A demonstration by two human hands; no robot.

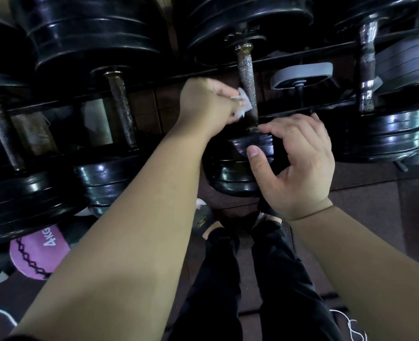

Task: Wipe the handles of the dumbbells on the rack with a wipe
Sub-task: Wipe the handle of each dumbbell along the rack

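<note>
left hand (207,104): fingers clamped on white wipe (245,102), pressed to dumbbell handle (246,67) on rack (154,81) | right hand (299,166): fingers apart, loosely curled, holding nothing, over that dumbbell's near plate (235,168)

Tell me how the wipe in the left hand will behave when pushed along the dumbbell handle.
The wipe looks crumpled and thin, so probably floppy and light. The handle looks rough, so it may snag or tear.
</note>
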